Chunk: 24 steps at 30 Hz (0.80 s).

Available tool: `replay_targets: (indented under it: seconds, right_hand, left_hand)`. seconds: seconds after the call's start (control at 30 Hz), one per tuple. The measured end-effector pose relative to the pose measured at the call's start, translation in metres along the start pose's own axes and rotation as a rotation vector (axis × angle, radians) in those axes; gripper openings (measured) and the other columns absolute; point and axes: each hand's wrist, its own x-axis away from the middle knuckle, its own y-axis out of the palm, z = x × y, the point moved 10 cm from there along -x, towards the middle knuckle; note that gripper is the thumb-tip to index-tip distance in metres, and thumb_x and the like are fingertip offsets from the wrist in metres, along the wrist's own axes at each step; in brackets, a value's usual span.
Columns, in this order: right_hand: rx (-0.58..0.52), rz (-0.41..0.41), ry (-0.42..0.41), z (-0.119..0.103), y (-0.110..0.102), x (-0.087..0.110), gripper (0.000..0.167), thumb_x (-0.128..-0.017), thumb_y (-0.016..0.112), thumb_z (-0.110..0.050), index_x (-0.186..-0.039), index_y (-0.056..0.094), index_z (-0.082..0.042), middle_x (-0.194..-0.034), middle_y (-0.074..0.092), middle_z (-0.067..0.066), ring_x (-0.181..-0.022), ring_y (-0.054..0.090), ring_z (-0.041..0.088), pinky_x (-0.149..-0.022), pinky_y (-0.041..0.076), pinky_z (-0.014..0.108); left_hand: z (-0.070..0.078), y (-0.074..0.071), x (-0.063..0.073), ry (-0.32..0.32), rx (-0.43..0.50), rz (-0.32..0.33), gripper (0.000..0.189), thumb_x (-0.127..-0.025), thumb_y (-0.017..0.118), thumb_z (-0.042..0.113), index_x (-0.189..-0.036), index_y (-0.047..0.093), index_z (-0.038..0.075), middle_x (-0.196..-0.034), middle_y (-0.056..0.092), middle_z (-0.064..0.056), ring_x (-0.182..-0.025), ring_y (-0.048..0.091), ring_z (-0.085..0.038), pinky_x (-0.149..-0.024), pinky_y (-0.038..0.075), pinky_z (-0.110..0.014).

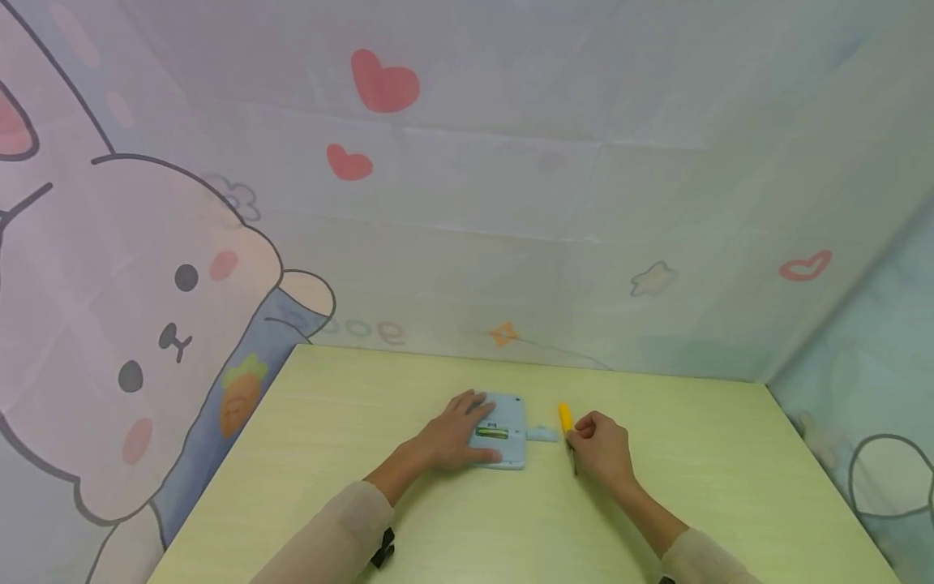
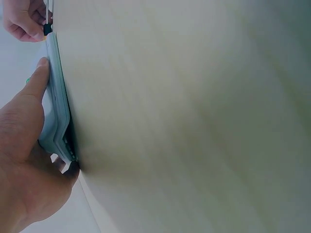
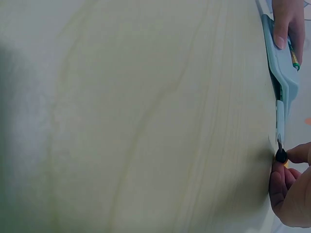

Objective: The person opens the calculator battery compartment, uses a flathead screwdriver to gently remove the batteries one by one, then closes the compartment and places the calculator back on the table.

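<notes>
A light blue calculator (image 1: 516,442) lies face down on the table, its battery slot uncovered with a green battery (image 1: 492,433) inside. My left hand (image 1: 447,438) holds it at the left side, thumb on the near part and fingers spread toward the far edge. In the left wrist view, the thumb (image 2: 43,73) lies along the calculator's back. Just right of the calculator is a small light blue battery cover (image 1: 542,434). My right hand (image 1: 604,448) pinches a screwdriver (image 1: 565,417) with a yellow handle, its metal shaft pointing toward me, beside the cover.
The pale yellow-green table (image 1: 365,397) ends at the back against a printed cloth (image 1: 511,203) with hearts and a rabbit. Another cloth wall (image 1: 868,405) runs along the right side. A small black object (image 1: 383,550) shows by the left sleeve.
</notes>
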Motion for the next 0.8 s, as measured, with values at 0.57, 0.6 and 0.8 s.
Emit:
replay_targets:
  seconds: [0.57,0.6,0.8]
  right_hand:
    - [-0.018,0.005,-0.011,0.0011,-0.0009,0.0022,0.017,-0.091,0.078,-0.014,-0.097,0.071,0.0,-0.084,0.072,0.006,-0.076,0.067,0.02,-0.067,0.054,0.029]
    - [-0.017,0.005,-0.011,0.0013,-0.001,0.0021,0.017,-0.091,0.078,-0.014,-0.098,0.071,0.0,-0.084,0.072,0.007,-0.076,0.067,0.02,-0.068,0.054,0.029]
    - [-0.031,-0.013,-0.007,0.0013,-0.0023,0.0044,0.017,-0.092,0.077,-0.012,-0.1,0.071,0.002,-0.087,0.073,0.007,-0.078,0.067,0.021,-0.068,0.054,0.029]
  left_hand:
    - [0.0018,-0.0018,0.0016,0.006,0.003,0.001,0.094,-0.094,0.069,0.067,-0.167,0.036,0.017,-0.174,0.024,-0.005,-0.162,0.016,-0.031,-0.116,0.041,-0.053]
    - [0.0019,-0.0019,0.0017,0.006,0.004,0.002,0.094,-0.094,0.069,0.067,-0.167,0.036,0.017,-0.174,0.024,-0.005,-0.162,0.016,-0.031,-0.116,0.042,-0.053]
    - [0.0023,-0.0012,0.0019,0.006,-0.006,0.003,0.094,-0.094,0.069,0.067,-0.167,0.036,0.017,-0.174,0.025,-0.006,-0.162,0.017,-0.031,-0.115,0.043,-0.053]
